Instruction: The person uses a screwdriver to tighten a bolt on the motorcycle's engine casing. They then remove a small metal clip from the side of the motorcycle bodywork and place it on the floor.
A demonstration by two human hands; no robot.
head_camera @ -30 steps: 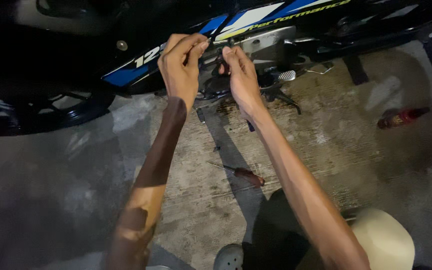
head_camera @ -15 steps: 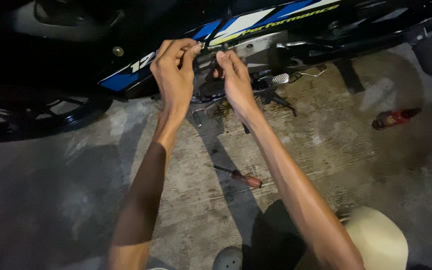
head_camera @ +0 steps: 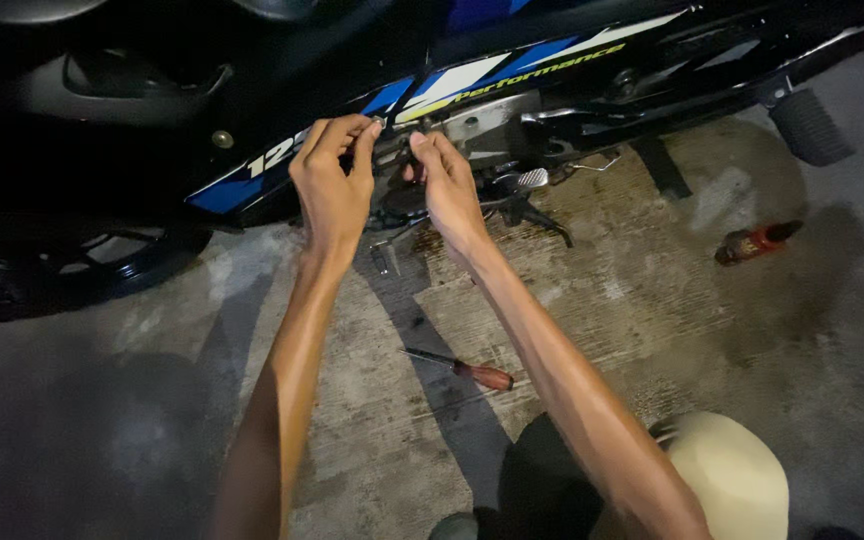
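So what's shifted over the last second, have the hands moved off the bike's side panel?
No. Both hands stay up at the motorcycle's side panel: the left hand with fingertips pinched at the panel edge, the right hand close beside it. Only slight finger changes show; what they pinch is too dark to tell. The screwdriver and the small red bottle lie on the concrete as before.

Right above your hands, a slanted decal strip ran along the dark motorcycle panel, banded blue, white and yellow. Well to your right, a small red bottle with a pale label lay on the floor.
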